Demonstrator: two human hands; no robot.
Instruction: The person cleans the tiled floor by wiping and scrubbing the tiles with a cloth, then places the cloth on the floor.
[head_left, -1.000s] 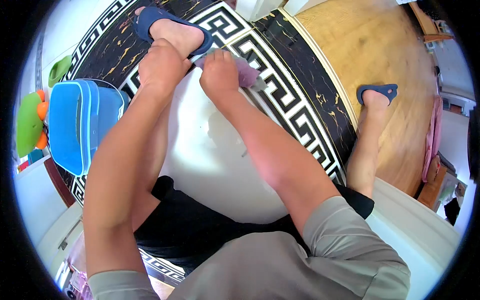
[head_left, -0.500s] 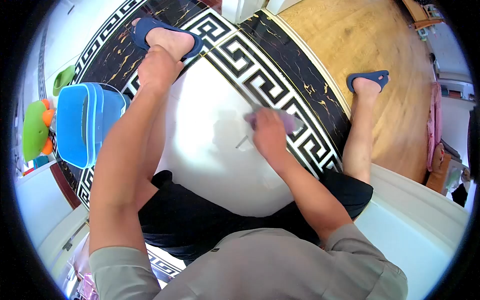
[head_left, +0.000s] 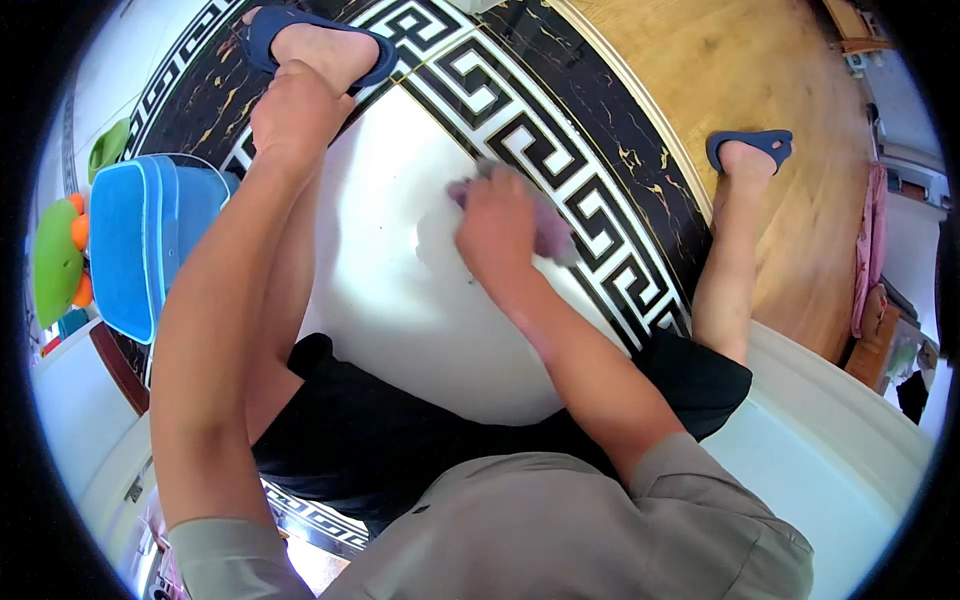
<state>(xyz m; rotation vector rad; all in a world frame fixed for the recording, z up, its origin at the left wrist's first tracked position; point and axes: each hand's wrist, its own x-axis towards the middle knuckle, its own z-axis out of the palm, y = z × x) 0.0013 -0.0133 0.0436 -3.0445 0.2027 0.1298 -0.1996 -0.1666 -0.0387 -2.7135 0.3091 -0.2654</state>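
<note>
My right hand [head_left: 497,225] is closed on a purple and grey cloth [head_left: 550,228], pressed on the floor where the white tile [head_left: 385,210] meets the black-and-white key-pattern border [head_left: 545,150]. The cloth sticks out on both sides of the hand and its edges are blurred. My left hand [head_left: 295,112] is wrapped round my left ankle, just above the dark blue slipper [head_left: 262,38]. Small dark specks lie on the white tile below the cloth.
A light blue bucket [head_left: 125,250] stands at the left, beside a green and orange object [head_left: 60,262] and a green slipper [head_left: 108,150]. My right foot, in a blue slipper [head_left: 730,137], rests on the wooden floor [head_left: 790,230]. A white ledge [head_left: 840,400] runs at lower right.
My right hand swept with the cloth from near the left foot toward the lower right, then moved back a little up and left. My left hand stays round the ankle.
</note>
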